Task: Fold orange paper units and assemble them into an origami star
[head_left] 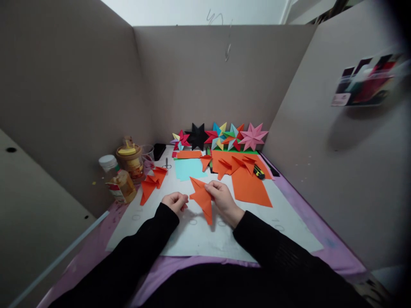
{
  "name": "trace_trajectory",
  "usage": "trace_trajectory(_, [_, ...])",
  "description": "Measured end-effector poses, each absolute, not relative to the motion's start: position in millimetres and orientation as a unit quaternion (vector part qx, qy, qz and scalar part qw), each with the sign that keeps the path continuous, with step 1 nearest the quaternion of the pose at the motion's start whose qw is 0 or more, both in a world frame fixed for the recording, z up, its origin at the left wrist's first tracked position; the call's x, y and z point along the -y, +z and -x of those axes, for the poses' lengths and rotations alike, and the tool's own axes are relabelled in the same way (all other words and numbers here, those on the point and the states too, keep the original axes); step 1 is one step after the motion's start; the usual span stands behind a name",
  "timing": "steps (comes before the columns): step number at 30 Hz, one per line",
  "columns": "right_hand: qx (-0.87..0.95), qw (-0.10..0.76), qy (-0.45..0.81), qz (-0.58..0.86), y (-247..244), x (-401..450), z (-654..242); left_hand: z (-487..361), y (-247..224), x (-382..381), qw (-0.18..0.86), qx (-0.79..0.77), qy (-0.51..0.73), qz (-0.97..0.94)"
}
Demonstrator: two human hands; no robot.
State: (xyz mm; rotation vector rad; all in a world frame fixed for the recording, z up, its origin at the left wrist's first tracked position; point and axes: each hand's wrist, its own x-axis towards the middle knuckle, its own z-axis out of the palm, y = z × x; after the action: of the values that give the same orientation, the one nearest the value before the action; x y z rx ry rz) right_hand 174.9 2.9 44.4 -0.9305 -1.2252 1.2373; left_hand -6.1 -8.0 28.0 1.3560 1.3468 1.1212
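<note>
My right hand pinches a folded orange paper star piece by its upper right side, thumb on top. The piece is held above the white sheet, one long point hanging down and another pointing up to the left. Close to its left tip is my left hand, fingers curled closed, with a small gap to the paper and nothing seen in it. More folded orange pieces lie to the left. Others rest at the back right on flat orange paper.
Finished paper stars, one black and one pink among them, lean on the back panel. Light blue paper, scissors and a cutter knife lie behind my hands. A glue bottle and a brown tub stand left.
</note>
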Motion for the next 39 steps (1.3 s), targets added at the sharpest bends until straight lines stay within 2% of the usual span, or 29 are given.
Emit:
trace_trajectory(4, [0.552, 0.519, 0.522, 0.393, 45.5, 0.8, -174.1, 8.2, 26.0, 3.1, 0.472, -0.499, 0.506, -0.522])
trace_trajectory(9, [0.61, 0.436, 0.535, 0.389, 47.6, 12.4, -167.6, 3.7, 30.1, 8.5, 0.509, -0.479, 0.487, -0.524])
trace_trajectory(15, [0.653, 0.391, 0.511, 0.399, 46.6, 15.3, -163.6, 1.2, 35.2, 14.1, 0.502, -0.515, 0.463, -0.518])
trace_trajectory(27, [0.629, 0.418, 0.507, 0.416, 49.8, 9.4, -169.4, 11.7, 31.1, 4.5, 0.447, -0.523, 0.466, -0.557])
trace_trajectory(34, [0.687, 0.336, 0.514, 0.389, 46.7, 11.5, -169.0, 7.2, 29.7, 11.2, 0.43, -0.496, 0.379, -0.652])
trace_trajectory(36, [0.681, 0.346, 0.526, 0.374, 45.3, 8.0, -171.2, 8.0, 30.8, 10.7, 0.437, -0.495, 0.379, -0.648])
trace_trajectory(39, [0.608, 0.417, 0.571, 0.361, 41.1, -2.7, -176.5, 15.1, 30.4, 2.1, 0.437, -0.509, 0.465, -0.578])
